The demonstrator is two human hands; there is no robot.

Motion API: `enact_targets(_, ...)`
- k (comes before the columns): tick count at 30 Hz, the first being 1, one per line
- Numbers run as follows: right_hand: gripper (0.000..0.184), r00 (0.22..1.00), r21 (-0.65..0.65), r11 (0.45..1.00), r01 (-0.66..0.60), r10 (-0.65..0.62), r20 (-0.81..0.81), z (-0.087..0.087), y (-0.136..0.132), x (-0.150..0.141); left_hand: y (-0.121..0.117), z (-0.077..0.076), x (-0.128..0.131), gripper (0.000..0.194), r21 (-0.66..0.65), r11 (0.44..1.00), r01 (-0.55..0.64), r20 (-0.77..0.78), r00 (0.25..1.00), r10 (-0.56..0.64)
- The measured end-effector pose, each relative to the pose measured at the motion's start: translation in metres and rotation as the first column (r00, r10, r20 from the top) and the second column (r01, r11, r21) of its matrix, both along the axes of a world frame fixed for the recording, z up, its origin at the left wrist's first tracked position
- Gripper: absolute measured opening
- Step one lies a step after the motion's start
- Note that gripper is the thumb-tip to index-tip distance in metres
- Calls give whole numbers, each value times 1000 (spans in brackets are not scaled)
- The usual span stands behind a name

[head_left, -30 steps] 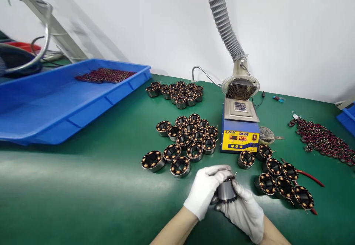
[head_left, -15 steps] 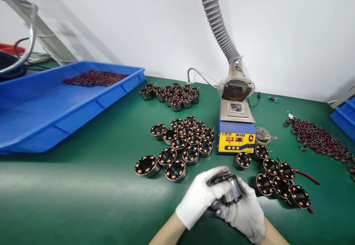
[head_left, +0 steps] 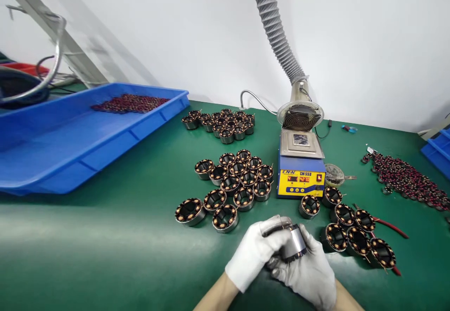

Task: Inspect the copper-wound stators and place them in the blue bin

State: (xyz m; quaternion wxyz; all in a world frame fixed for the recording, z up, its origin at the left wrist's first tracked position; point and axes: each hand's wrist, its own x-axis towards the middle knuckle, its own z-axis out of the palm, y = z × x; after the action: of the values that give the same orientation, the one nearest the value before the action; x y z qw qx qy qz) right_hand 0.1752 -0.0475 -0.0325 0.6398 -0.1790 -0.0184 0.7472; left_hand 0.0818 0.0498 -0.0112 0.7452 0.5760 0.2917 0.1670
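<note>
Both my hands wear white gloves and are closed round one wound stator (head_left: 292, 247), a steel ring with copper coils, held low over the green mat. My left hand (head_left: 255, 252) grips it from the left and above. My right hand (head_left: 309, 273) cups it from below and the right. Several like stators (head_left: 234, 182) stand in a cluster just beyond my hands. Another group of stators (head_left: 355, 236) lies to the right of my right hand.
A blue-and-yellow solder pot (head_left: 301, 168) stands behind the stators under a grey fume hose (head_left: 277, 34). A blue tray (head_left: 70, 137) with small dark-red coils fills the left. More stators (head_left: 221, 122) sit at the back; red coils (head_left: 408, 179) and red-handled cutters (head_left: 390, 224) lie right.
The stator has been turned a little between my hands, which stay in about the same place. The view has shifted slightly.
</note>
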Motion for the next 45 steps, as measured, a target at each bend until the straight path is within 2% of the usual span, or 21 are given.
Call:
enact_targets(2,44,1000,14,999,-30,30,1,0,0,-1,3,2,-3,35,43,998,-44,1,999,44)
enact_targets(6,45,1000,-19,1000,-15,15,-9,-4,-3,0,7,7,-9,46,69,984,167,33,985,-170)
enact_targets(7,46,1000,-19,1000,-11,11,-6,-4,-4,0,7,8,-9,44,38,986,160,20,987,-161)
enact_targets(10,44,1000,-3,1000,-24,24,-5,-5,-5,-1,2,5,-2,20,-57,994,-96,-7,995,96)
enact_targets(12,42,999,-14,1000,-24,24,-29,-4,-5,-1,-1,1,3,21,-166,948,-273,68,955,287)
enact_targets(15,44,999,-21,999,-35,34,-40,-1,-5,0,1,-2,6,39,-481,807,-343,216,846,488)
enact_targets(17,48,998,-6,998,-56,56,-5,1,-4,0,4,0,4,40,-588,739,-328,311,752,581)
enact_targets(18,49,998,-3,998,-65,65,21,1,-4,-1,5,1,2,41,-582,750,-314,348,738,578)
enact_targets(20,48,995,-7,999,-38,38,94,1,-4,-3,4,2,-2,45,-475,850,-229,352,836,421)
enact_targets(22,40,979,-12,997,70,-67,194,1,-3,-7,0,2,-4,45,-305,943,-135,204,958,203)
enact_targets(23,38,959,-9,992,128,-121,258,0,-3,-9,-1,2,-5,41,-229,965,-124,117,981,154)
enact_targets(26,42,827,18,962,274,-245,506,-5,-4,-14,3,-1,-7,31,-90,968,-234,14,972,236)
enact_targets(29,46,530,94,903,420,-328,782,-16,-6,-16,13,0,-12,46,-147,937,-316,84,940,331)
enact_targets(31,43,293,169,864,474,-336,895,-25,-8,-16,15,2,-14,59,-168,949,-267,127,949,289)
enact_targets(32,41,179,200,857,475,-316,932,-29,-9,-16,12,4,-13,65,-163,967,-193,132,968,215)
enact_targets(34,36,-29,233,871,433,-245,969,-33,-9,-17,4,4,-6,67,-162,985,-59,100,992,76)
enact_targets(36,34,-185,233,903,361,-175,967,-33,-9,-17,-5,1,2,58,-218,974,-67,66,994,83)
enact_targets(38,31,-275,226,924,308,-141,951,-31,-8,-17,-7,-1,7,50,-320,926,-201,100,965,244)
enact_targets(41,32,-339,248,923,294,-142,930,-27,-7,-15,5,-1,0,46,-412,830,-375,220,843,490)
enact_targets(43,34,-349,271,914,303,-159,924,-27,-7,-14,15,2,-9,46,-323,872,-368,202,873,443)
enact_targets(45,33,-341,286,907,310,-174,924,-27,-7,-13,21,3,-16,47,-167,968,-185,73,977,199)
